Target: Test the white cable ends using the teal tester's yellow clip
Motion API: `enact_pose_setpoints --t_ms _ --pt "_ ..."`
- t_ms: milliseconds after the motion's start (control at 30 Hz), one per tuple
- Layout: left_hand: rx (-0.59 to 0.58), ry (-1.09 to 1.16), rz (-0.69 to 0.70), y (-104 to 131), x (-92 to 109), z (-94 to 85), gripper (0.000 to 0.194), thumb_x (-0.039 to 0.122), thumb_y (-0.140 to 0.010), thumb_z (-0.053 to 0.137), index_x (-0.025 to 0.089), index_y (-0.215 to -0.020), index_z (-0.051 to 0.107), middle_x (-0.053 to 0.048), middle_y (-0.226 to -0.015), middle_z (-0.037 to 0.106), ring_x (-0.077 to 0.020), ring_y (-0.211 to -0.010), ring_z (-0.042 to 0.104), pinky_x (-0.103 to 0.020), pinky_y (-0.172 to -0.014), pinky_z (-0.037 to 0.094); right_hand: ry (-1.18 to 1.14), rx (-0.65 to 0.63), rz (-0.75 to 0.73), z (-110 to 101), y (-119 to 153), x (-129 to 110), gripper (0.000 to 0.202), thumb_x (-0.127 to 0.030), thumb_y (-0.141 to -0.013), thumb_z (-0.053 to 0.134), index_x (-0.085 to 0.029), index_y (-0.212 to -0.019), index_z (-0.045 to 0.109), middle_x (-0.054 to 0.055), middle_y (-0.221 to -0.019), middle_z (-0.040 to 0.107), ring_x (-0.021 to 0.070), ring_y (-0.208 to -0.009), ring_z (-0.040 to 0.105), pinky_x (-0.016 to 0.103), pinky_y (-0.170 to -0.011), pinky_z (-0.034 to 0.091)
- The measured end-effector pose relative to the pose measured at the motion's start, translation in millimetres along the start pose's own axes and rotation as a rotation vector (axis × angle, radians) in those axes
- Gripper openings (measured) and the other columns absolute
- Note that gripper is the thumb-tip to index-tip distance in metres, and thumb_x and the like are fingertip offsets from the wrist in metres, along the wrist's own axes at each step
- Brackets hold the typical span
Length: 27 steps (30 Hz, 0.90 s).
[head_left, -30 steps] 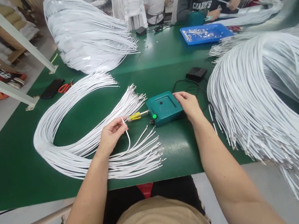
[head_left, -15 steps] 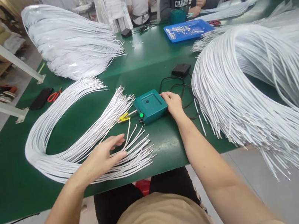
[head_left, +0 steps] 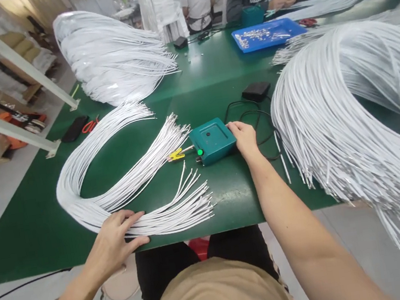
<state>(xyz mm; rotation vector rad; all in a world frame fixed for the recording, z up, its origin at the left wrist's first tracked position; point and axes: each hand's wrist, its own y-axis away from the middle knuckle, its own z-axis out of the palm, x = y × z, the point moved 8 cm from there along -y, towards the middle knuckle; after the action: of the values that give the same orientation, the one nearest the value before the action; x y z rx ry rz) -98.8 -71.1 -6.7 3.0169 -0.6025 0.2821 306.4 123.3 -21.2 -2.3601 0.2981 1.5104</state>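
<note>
- Near the table's (head_left: 29, 240) front edge, left of the person's middle, the L hand (head_left: 117, 235) is on the lower arm of the curved cord bundle (head_left: 78, 188). Thumb's on the edge side, fingers across the top, w/ cords running btwn. Can't tell how firm that hold is, or if it's just resting.
- R hand (head_left: 245, 138) has thumb + fingers closed on the teal box (head_left: 213, 140), at its right end, so that one's def grasping.
- Bundle bends in a U toward the table's left edge. Its lower loose ends fan out to the right of the L hand, near the front edge, just below the box.
- Yellow clip (head_left: 176, 154) sits at the box's left side, by the upper cord tips, apart from both hands.
- Cords look soft + bendy, prob light one by one but floppy and kinda slidey as a bunch. Best hold is prob a full wrap mid-arm, well back from the tips, b/c those could splay or snag.
- Box looks stiff, prob fairly light; sides are the spot, clear of the clip.
</note>
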Motion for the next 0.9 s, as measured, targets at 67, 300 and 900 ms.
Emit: enact_pose_setpoints --t_ms 67,300,900 --pt "0.020 0.052 -0.035 -4 6 -3.1 0.056 0.055 -0.078 0.061 0.023 -0.123 0.060 -0.013 -0.115 0.061 -0.0298 -0.106 0.058 -0.044 -0.089 0.048 0.000 0.009 0.008 0 -1 0 0.040 -0.045 -0.079 0.046 -0.017 -0.081 0.074 0.002 -0.073 0.070 0.0196 -0.074 0.061 0.028 -0.069 0.042" --pt "0.203 0.458 -0.147 -71 60 -14.9 0.033 0.038 -0.088 0.053 0.022 -0.116 0.061 -0.007 -0.113 0.063 -0.0203 -0.103 0.060 -0.036 -0.091 0.049 0.002 0.008 0.023 -2 4 -7 0.040 -0.045 -0.078 0.046 -0.016 -0.080 0.074 0.003 -0.073 0.071 0.0195 -0.073 0.061 0.028 -0.067 0.040" --pt "0.240 1.342 -0.200 -135 48 -9.9 0.056 0.028 -0.075 0.068 0.019 -0.125 0.044 0.002 -0.079 0.062 -0.0119 -0.076 0.060 -0.026 -0.073 0.046 -0.187 -0.407 -0.320 62 87 -129 0.027 -0.027 -0.089 0.045 -0.020 -0.095 0.070 0.005 -0.093 0.069 0.0140 -0.071 0.062 0.029 -0.073 0.050"
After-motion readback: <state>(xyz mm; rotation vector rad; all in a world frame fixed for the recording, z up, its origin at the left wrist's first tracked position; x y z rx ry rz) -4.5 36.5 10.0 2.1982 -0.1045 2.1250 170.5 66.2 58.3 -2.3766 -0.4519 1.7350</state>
